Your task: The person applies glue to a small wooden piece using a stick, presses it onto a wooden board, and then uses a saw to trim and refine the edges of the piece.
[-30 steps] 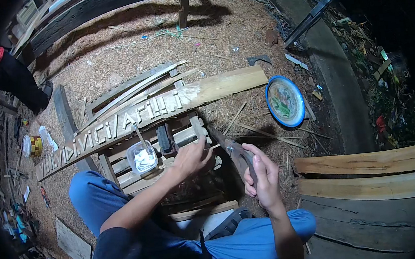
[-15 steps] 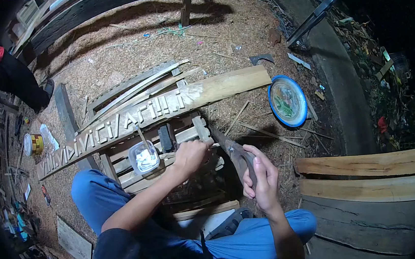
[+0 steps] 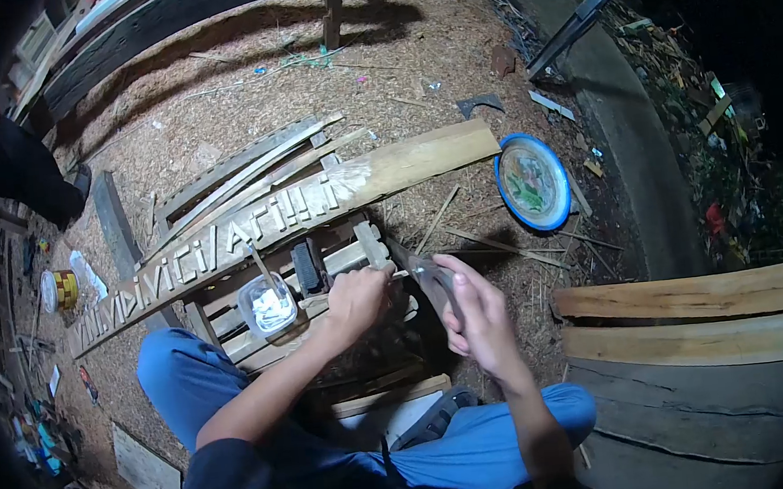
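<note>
My left hand [image 3: 356,302] is closed on a thin wooden strip [image 3: 398,275], over the slatted wooden stand [image 3: 342,260]. Closed round a dark cutting tool [image 3: 427,274], my right hand [image 3: 480,319] holds it with the blade close to the strip's end. A clear tub [image 3: 268,307] with white stuff and a stick in it stands left of a dark block [image 3: 308,269]. Behind them lies a long board [image 3: 412,162] with raised wooden letters along its left and middle part.
A blue-rimmed tray [image 3: 533,182] lies at the right end of the lettered board. Planks [image 3: 698,341] lie at the lower right. A yellow can [image 3: 62,290] stands at left. Another person's dark-clothed leg [image 3: 26,169] is at upper left, near a long beam [image 3: 168,31].
The view has shifted slightly. The cutting tool in my right hand has turned and moved a little toward the strip. My left hand still grips the strip.
</note>
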